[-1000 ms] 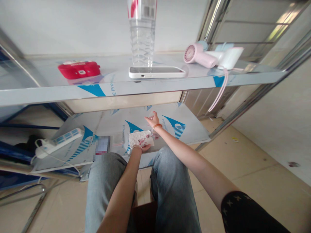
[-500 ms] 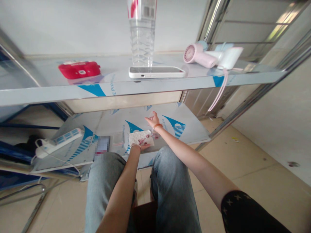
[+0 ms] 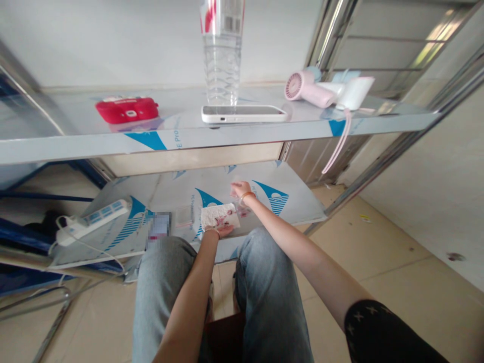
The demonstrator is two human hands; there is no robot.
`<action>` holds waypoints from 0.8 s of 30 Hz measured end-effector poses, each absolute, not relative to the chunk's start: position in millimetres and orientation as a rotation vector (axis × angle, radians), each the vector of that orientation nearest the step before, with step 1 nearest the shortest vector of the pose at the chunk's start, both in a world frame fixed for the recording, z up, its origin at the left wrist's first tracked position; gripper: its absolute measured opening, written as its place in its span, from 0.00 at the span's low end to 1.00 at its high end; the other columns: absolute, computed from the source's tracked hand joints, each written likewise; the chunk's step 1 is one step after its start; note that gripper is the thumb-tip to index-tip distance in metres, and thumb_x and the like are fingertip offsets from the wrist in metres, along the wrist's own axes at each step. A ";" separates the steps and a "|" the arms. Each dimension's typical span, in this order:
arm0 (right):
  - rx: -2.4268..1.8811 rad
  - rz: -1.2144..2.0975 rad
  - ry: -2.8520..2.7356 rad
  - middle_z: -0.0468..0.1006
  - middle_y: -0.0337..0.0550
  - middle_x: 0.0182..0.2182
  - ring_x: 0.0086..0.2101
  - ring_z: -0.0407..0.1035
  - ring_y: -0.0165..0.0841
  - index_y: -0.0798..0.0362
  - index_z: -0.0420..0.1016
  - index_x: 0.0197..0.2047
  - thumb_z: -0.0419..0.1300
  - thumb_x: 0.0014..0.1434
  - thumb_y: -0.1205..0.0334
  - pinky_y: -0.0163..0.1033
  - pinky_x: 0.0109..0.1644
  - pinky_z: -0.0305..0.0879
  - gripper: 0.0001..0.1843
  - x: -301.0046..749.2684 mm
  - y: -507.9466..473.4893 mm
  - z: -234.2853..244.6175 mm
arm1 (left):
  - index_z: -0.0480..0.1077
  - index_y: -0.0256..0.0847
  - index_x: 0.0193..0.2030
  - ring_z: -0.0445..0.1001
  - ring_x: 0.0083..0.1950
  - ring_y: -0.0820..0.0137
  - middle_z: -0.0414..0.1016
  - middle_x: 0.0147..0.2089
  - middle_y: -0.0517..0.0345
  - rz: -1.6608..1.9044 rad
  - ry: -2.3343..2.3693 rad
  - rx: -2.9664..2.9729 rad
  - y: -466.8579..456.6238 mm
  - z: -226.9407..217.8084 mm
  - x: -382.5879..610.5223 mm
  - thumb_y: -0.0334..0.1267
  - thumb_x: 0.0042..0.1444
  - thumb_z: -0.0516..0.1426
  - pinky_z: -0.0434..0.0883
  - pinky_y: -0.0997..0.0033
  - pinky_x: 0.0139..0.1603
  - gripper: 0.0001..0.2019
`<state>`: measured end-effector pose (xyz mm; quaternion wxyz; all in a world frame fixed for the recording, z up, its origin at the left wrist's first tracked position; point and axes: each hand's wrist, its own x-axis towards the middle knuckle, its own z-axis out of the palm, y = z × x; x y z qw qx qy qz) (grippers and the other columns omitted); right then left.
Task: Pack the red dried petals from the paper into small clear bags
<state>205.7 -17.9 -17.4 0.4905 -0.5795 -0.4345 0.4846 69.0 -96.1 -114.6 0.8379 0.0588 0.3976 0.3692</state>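
Note:
My left hand (image 3: pixel 222 231) grips the near edge of a small white card with pink print (image 3: pixel 220 215), held just above the front of the lower steel shelf (image 3: pixel 295 204). My right hand (image 3: pixel 240 190) hovers beyond the card over the same shelf, an orange band on its wrist. Its fingers are curled together, and a faint clear film seems to sit at their tips; I cannot make out what it is. Both forearms reach out over my knees in blue jeans.
The upper shelf (image 3: pixel 75 146) carries a red case (image 3: pixel 127 110), a white phone (image 3: pixel 244 113), a clear water bottle (image 3: pixel 221 55) and pink and white hair dryers (image 3: pixel 325 89) with a hanging cord. A white power strip (image 3: pixel 93 219) and small clear bags (image 3: pixel 183 217) lie on the lower shelf.
My right hand's fingers, spread before, have curled together and the hand has dropped slightly toward the card. The left hand and the card have barely shifted.

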 end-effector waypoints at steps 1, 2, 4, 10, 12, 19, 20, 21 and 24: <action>-1.394 1.186 -1.058 0.73 0.37 0.20 0.19 0.68 0.25 0.57 0.71 0.27 0.60 0.52 0.68 0.31 0.26 0.70 0.03 206.4 -20.2 -15.1 | 0.70 0.38 0.36 0.77 0.30 0.60 0.71 0.24 0.45 0.797 0.895 0.092 -99.6 -109.9 69.6 0.46 0.61 0.33 0.73 0.62 0.30 0.27; -1.380 1.204 -1.061 0.74 0.38 0.20 0.20 0.68 0.26 0.58 0.71 0.27 0.61 0.52 0.68 0.31 0.25 0.70 0.03 206.9 -23.0 -12.8 | 0.70 0.36 0.39 0.77 0.31 0.61 0.71 0.25 0.44 0.802 0.934 0.069 -103.1 -103.5 70.6 0.46 0.62 0.32 0.73 0.63 0.30 0.27; -1.330 1.286 -1.071 0.74 0.39 0.20 0.21 0.69 0.26 0.59 0.72 0.27 0.63 0.50 0.69 0.29 0.25 0.69 0.04 207.2 -29.5 -8.6 | 0.69 0.33 0.44 0.77 0.32 0.62 0.73 0.29 0.43 0.823 0.973 0.055 -110.4 -84.8 73.9 0.47 0.63 0.36 0.73 0.65 0.32 0.26; -1.415 1.412 -1.419 0.74 0.39 0.18 0.17 0.65 0.24 0.59 0.73 0.24 0.67 0.47 0.65 0.27 0.19 0.59 0.07 208.0 -54.4 5.2 | 0.71 0.33 0.34 0.78 0.34 0.66 0.78 0.32 0.46 1.068 0.979 0.406 -136.1 -8.3 84.9 0.49 0.56 0.54 0.71 0.71 0.36 0.18; -1.421 1.390 -1.516 0.74 0.37 0.18 0.17 0.63 0.23 0.58 0.74 0.24 0.66 0.48 0.64 0.27 0.19 0.57 0.07 209.0 -64.0 12.7 | 0.71 0.34 0.30 0.77 0.31 0.68 0.78 0.29 0.50 1.166 1.004 0.520 -145.9 9.2 83.1 0.43 0.51 0.60 0.71 0.72 0.36 0.12; -1.291 1.330 -1.499 0.67 0.34 0.15 0.16 0.57 0.22 0.58 0.71 0.22 0.66 0.49 0.58 0.28 0.19 0.52 0.13 210.5 -107.9 44.7 | 0.72 0.34 0.30 0.76 0.26 0.71 0.78 0.28 0.53 1.252 1.083 0.741 -177.7 33.6 66.9 0.42 0.39 0.66 0.71 0.74 0.30 0.14; -1.297 1.323 -1.496 0.67 0.34 0.14 0.16 0.57 0.22 0.58 0.70 0.22 0.66 0.48 0.58 0.28 0.19 0.52 0.13 209.3 -114.5 48.1 | 0.72 0.34 0.31 0.76 0.26 0.71 0.78 0.28 0.52 1.244 1.093 0.771 -181.0 35.3 65.5 0.43 0.39 0.66 0.70 0.74 0.29 0.16; -1.302 1.308 -1.501 0.67 0.34 0.14 0.16 0.56 0.22 0.58 0.70 0.22 0.66 0.48 0.58 0.29 0.19 0.51 0.13 207.6 -120.7 50.7 | 0.71 0.34 0.31 0.76 0.25 0.71 0.78 0.29 0.52 1.238 1.106 0.802 -183.8 36.5 64.3 0.45 0.39 0.66 0.70 0.75 0.28 0.17; -1.277 1.267 -1.547 0.66 0.33 0.13 0.16 0.57 0.21 0.59 0.71 0.22 0.64 0.49 0.60 0.29 0.19 0.52 0.12 200.6 -135.0 54.0 | 0.71 0.33 0.29 0.76 0.25 0.71 0.78 0.29 0.51 1.219 1.139 0.881 -188.9 35.6 58.6 0.50 0.39 0.65 0.69 0.75 0.27 0.20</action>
